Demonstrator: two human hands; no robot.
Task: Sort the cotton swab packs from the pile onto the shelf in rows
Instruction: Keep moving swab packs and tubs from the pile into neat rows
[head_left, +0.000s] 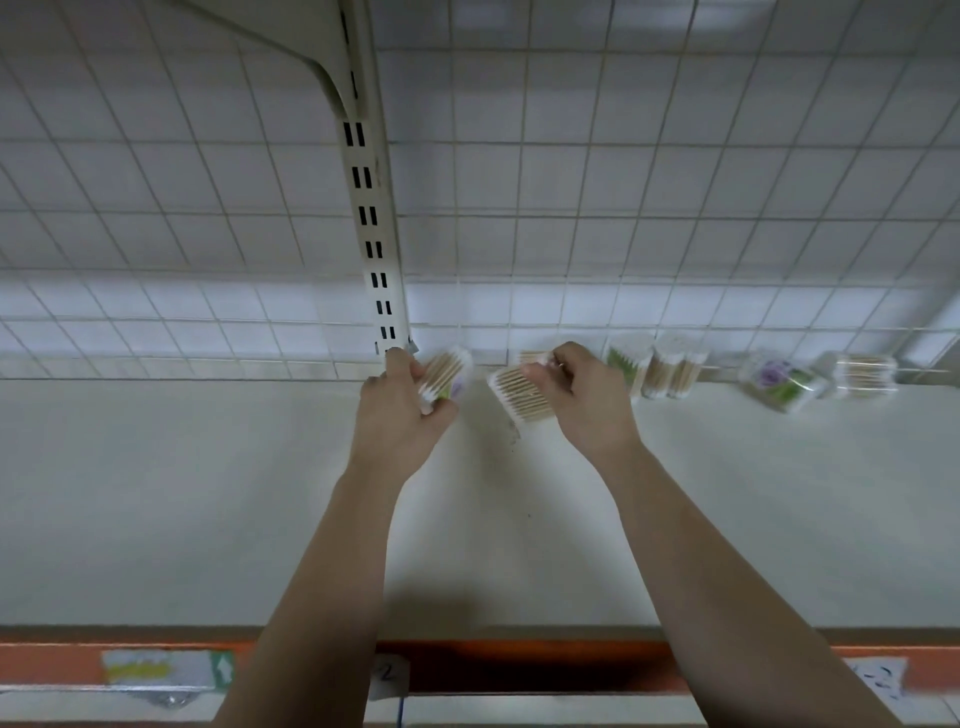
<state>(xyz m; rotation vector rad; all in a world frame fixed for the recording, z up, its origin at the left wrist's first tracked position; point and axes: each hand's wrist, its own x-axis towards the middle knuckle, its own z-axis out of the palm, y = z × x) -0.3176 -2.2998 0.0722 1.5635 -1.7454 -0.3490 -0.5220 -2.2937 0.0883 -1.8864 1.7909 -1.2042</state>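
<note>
Orange shelf edge (156, 667), paper tag (387, 674) reads "2". Left hand (400, 415) curls fingers round clear swab pack (448, 375): wooden sticks, white tips, purple-flower label. Right hand (587, 402) pinches second pack (519, 397). Back row packs (675, 370) against wire grid (571, 249); print blurred.

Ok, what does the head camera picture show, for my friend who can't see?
Two bare hands reach to the back of a pale shelf, the left hand holding one cotton swab pack and the right hand holding another pack. To the right, more packs sit along the wire grid wall, some upright, some lying down.
</note>
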